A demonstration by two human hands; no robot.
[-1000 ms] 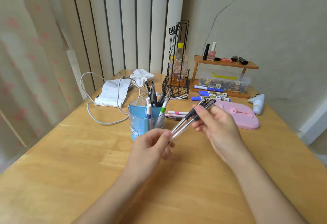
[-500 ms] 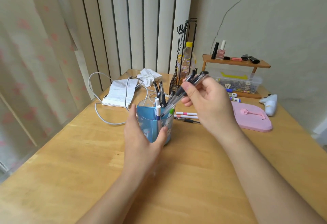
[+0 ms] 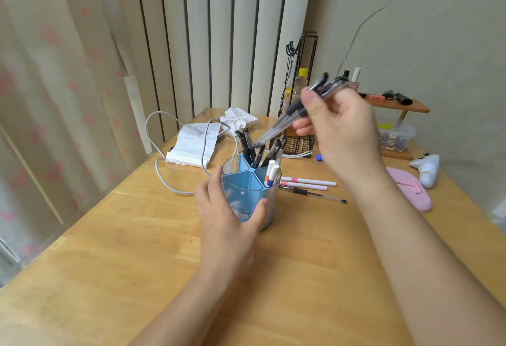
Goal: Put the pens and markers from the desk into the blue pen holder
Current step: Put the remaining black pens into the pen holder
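The blue pen holder (image 3: 241, 195) stands mid-desk, split into compartments, with several black pens and two white markers (image 3: 271, 174) inside. My left hand (image 3: 227, 209) wraps around its near side. My right hand (image 3: 336, 126) is raised above and to the right of it, gripping a bundle of clear black-tipped pens (image 3: 284, 121) tilted with their tips pointing down toward the holder. On the desk right of the holder lie two white markers with pink bands (image 3: 309, 183) and a thin clear pen (image 3: 315, 195).
A paper stack with a white cable (image 3: 195, 143) lies behind left. A black wire rack with a bottle (image 3: 299, 115), a wooden shelf (image 3: 394, 106), a clear box (image 3: 395, 137), a pink case (image 3: 410, 189) and a white object (image 3: 427, 169) stand at the right.
My left hand let go of the pens and took hold of the holder. My right hand lifted the pen bundle up over the holder, tips lowered toward it.
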